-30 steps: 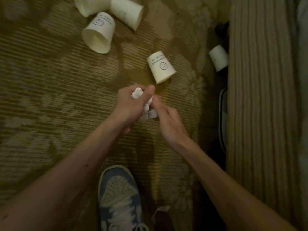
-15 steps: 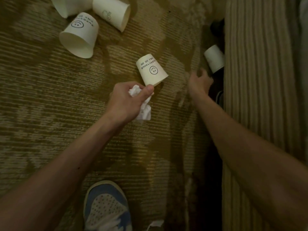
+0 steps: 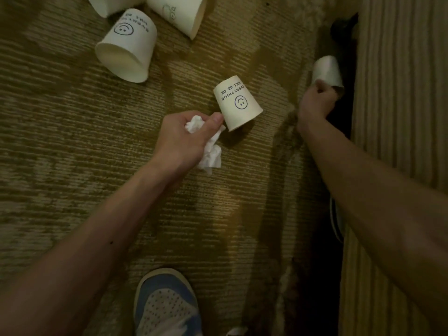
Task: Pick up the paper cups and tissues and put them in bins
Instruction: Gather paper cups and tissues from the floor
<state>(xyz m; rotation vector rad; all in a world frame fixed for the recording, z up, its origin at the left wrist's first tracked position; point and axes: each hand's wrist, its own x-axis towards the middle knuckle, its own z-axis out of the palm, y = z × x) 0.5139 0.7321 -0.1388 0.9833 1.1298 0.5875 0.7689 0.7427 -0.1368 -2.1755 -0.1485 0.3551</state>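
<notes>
My left hand (image 3: 184,139) grips a crumpled white tissue (image 3: 211,154) above the carpet, its thumb close to a smiley-print paper cup (image 3: 238,105) lying on its side. My right hand (image 3: 315,103) reaches to the right edge of the carpet and its fingers curl around the rim of a plain white paper cup (image 3: 326,70) lying beside the dark gap. Three more paper cups lie at the top: one with a smiley face (image 3: 128,44), one to its right (image 3: 179,13), one cut off by the frame (image 3: 109,3).
A ribbed beige surface (image 3: 400,117) runs down the right side, with a dark gap (image 3: 339,141) between it and the patterned carpet (image 3: 72,117). My blue and white sneaker (image 3: 164,304) stands at the bottom. A white scrap (image 3: 236,332) lies by the bottom edge.
My right hand let go of the tissue, swung right and took hold of the white cup by the gap. The left hand kept the tissue.
</notes>
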